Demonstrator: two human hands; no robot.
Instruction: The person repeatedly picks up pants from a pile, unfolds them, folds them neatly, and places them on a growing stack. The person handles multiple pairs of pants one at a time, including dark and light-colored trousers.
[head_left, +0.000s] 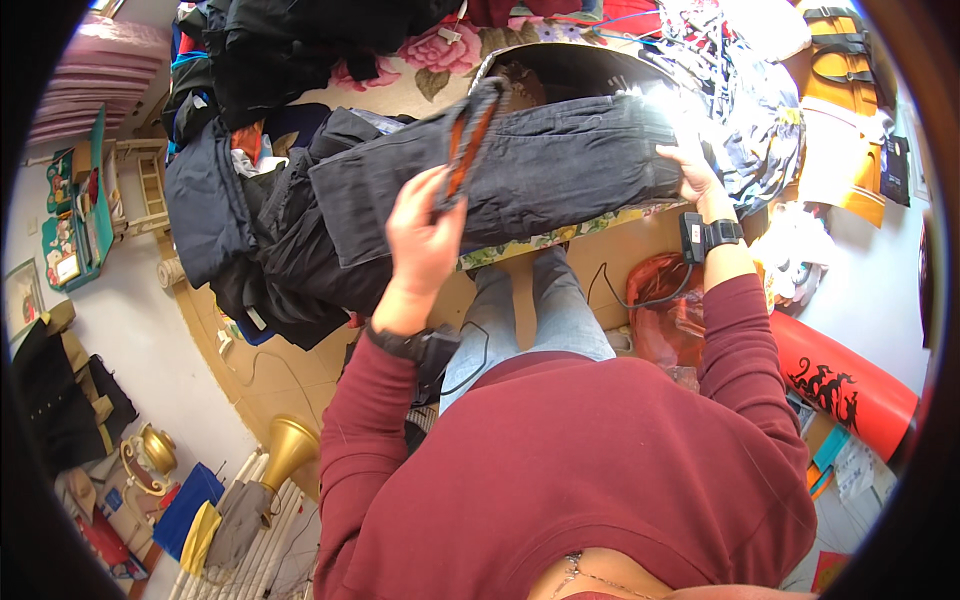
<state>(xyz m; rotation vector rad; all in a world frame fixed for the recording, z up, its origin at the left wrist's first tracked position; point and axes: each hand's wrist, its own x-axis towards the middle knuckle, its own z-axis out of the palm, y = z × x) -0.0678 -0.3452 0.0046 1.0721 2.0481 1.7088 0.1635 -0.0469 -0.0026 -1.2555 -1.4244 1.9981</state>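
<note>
Dark grey trousers (570, 157) lie lengthwise across the edge of a bed in front of me, folded along their length. My left hand (427, 232) grips a dark cloth edge (474, 135) with orange-brown showing inside it, raised over the trousers and blurred. Whether that edge belongs to the same trousers I cannot tell. At the right end of the trousers, my right hand (691, 174) rests with the thumb on top and the other fingers mostly hidden; the cloth appears pinched there. Strong light washes out the fabric beside it.
Dark clothes (277, 217) are heaped to the left, with more black garments (300, 52) behind. A dark open container (577, 71) and a tangle of hangers (697, 45) lie beyond the trousers. A red plastic bag (660, 292) and a red cylinder (844, 382) stand at right.
</note>
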